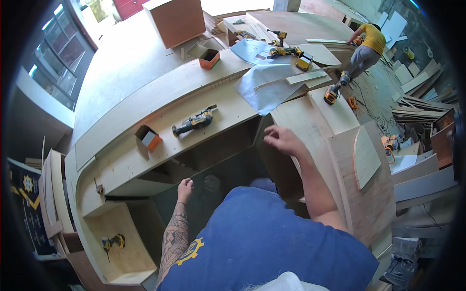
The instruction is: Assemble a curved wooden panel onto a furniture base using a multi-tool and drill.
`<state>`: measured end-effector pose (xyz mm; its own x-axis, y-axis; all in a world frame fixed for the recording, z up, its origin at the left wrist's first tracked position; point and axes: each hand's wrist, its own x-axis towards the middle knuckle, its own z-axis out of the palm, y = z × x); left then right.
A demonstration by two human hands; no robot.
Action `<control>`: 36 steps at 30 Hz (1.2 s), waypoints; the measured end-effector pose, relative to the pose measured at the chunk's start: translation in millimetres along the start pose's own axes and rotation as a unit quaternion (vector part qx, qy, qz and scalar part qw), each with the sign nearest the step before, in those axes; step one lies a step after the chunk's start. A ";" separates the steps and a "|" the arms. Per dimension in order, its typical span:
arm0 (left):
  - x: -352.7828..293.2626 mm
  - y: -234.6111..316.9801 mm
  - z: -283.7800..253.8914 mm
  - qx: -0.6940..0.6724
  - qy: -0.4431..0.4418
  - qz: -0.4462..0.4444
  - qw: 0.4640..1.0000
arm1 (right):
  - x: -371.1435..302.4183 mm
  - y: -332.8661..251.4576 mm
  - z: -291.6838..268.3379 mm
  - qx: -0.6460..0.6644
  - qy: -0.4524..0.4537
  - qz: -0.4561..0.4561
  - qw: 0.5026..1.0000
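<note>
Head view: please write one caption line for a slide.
Right hand rests on plywood cabinet; left hand hangs free; drill lies nearby.

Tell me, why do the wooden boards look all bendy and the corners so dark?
In the head view, the fisheye lens curves straight edges like the long plywood panel near the rim, and leaves black corners. Daylight glares bright at the top; the right hand looks slightly soft, and the cavity under the left hand lies in shadow.
</note>
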<state>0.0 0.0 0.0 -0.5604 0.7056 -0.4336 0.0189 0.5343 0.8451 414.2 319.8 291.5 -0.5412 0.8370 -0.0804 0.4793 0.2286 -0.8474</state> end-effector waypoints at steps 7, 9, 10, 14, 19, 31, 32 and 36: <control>41.7 34.7 27.0 -0.069 0.029 0.003 0.997 | 256.1 65.8 -87.8 0.474 0.201 0.137 0.846; 9.9 27.2 38.5 0.103 0.020 0.002 0.994 | 329.5 102.7 -114.5 0.463 0.254 0.156 0.835; -4.8 17.0 39.9 0.205 0.007 0.008 0.979 | 370.3 121.2 -130.9 0.449 0.308 0.169 0.822; -77.2 -5.5 79.5 0.236 0.043 -0.154 0.959 | 513.1 194.4 -178.4 0.341 0.358 0.233 0.837; -109.8 47.0 126.9 0.142 0.075 -0.302 0.940 | 618.1 215.0 -173.3 0.054 0.422 0.407 0.808; -61.4 147.2 117.0 -0.039 0.201 -0.369 0.907 | 680.5 232.3 -192.0 0.056 0.442 0.460 0.768; -63.2 151.6 119.6 -0.031 0.210 -0.376 0.902 | 680.4 232.8 -192.8 0.063 0.450 0.464 0.761; -52.5 129.6 127.2 -0.035 0.175 -0.359 0.916 | 687.7 258.9 -212.1 0.167 0.511 0.445 0.716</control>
<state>137.2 91.4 92.5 -0.6382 -0.0149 -0.7697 -0.5052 0.7625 0.4041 312.7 1060.1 128.2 0.7456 0.5430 -0.3863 0.0351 -0.6109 -0.7909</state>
